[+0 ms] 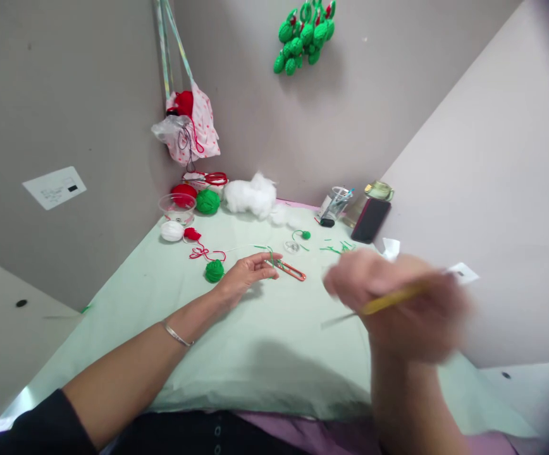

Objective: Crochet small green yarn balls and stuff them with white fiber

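Observation:
My left hand reaches low over the table with the thumb and fingers curved around a strand of green yarn. Right at those fingertips are orange thread snips, lying on the cloth; whether the fingers touch them I cannot tell. Raised and closer to me, my right hand is closed on a yellow-handled crochet hook, its thin metal shaft pointing left. Motion blurs this hand. A small green yarn ball sits beside my left wrist, with a tangle of red yarn behind it.
Along the back are white stuffing, a green yarn ball, a clear tub and red-handled scissors. Green scraps lie near a leaning phone and a pen cup. Green crocheted pieces hang on the wall.

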`<state>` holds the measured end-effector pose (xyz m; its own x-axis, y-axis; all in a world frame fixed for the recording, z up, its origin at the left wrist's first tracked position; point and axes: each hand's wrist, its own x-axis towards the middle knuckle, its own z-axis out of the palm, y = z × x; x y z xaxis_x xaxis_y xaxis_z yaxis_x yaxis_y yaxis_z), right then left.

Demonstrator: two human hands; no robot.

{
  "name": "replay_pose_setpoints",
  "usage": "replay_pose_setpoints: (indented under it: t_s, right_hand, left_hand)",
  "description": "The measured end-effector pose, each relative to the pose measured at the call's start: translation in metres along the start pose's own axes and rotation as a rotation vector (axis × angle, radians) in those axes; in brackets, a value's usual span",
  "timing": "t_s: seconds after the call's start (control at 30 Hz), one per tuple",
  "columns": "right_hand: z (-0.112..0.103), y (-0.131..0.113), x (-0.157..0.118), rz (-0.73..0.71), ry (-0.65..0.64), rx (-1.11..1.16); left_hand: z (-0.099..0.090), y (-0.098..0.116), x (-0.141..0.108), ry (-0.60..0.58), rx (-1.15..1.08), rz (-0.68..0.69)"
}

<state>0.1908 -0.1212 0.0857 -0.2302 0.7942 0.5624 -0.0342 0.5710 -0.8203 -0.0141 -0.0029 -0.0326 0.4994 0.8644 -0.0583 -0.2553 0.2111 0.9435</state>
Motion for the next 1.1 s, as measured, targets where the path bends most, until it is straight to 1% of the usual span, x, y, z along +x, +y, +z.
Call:
replay_pose_setpoints:
  t_s: [0.03, 0.07, 0.13, 0.17, 0.23, 0.3, 0.33, 0.4, 0.43, 0.5, 0.53, 0.6, 0.67, 0.73, 0.83, 1.0, 1.1]
  right_hand:
    - [-0.001, 0.022, 0.016, 0.007, 0.053, -0.022]
    - [-0.002, 0.044, 0.027, 0.085, 0.106, -0.079]
    - [-0.005, 0.081, 0.036, 0.218, 0.222, -0.146]
    - [-0.004, 0.094, 0.036, 0.254, 0.233, -0.142]
    - [-0.001, 0.106, 0.031, 0.26, 0.209, -0.158]
    - [0.006, 0.107, 0.025, 0.246, 0.172, -0.216]
    - [0.008, 0.106, 0.024, 0.227, 0.173, -0.261]
    - [0.012, 0.105, 0.023, 0.182, 0.23, -0.349]
    - [0.013, 0.106, 0.023, 0.184, 0.266, -0.378]
    - [0.013, 0.111, 0.024, 0.265, 0.298, -0.389]
    - [0.014, 0.114, 0.024, 0.325, 0.288, -0.374]
    - [0.015, 0.122, 0.025, 0.428, 0.22, -0.326]
    - [0.018, 0.129, 0.024, 0.485, 0.146, -0.272]
    - [0.021, 0.135, 0.024, 0.536, 0.109, -0.213]
    - [0.022, 0.138, 0.024, 0.578, 0.131, -0.158]
    - [0.022, 0.136, 0.027, 0.64, 0.161, -0.065]
    - [0.023, 0.139, 0.027, 0.661, 0.227, 0.014]
  left_hand:
    - [0.0, 0.0, 0.0, 0.001, 0.017, 0.004]
    - [0.001, 0.0, 0.0, 0.001, 0.032, 0.008]
    - [0.001, -0.001, 0.0, 0.002, 0.06, 0.022]
    - [0.002, -0.001, 0.0, 0.003, 0.072, 0.029]
    - [0.002, -0.001, 0.0, 0.005, 0.092, 0.041]
    - [0.003, -0.001, 0.0, 0.006, 0.113, 0.046]
    - [0.003, -0.001, 0.0, 0.007, 0.124, 0.048]
    - [0.004, -0.001, -0.001, 0.008, 0.148, 0.056]
    - [0.004, -0.001, -0.001, 0.011, 0.16, 0.063]
    - [0.006, -0.003, -0.003, 0.029, 0.189, 0.087]
    - [0.007, -0.004, -0.003, 0.047, 0.205, 0.105]
    - [0.009, -0.008, -0.005, 0.091, 0.239, 0.145]
    - [0.011, -0.01, -0.006, 0.126, 0.264, 0.177]
    - [0.012, -0.011, -0.007, 0.14, 0.27, 0.193]
    - [0.01, -0.008, -0.005, 0.148, 0.24, 0.197]
    - [0.004, -0.006, -0.001, 0.186, 0.14, 0.198]
    - [0.004, -0.009, 0.0, 0.196, 0.096, 0.19]
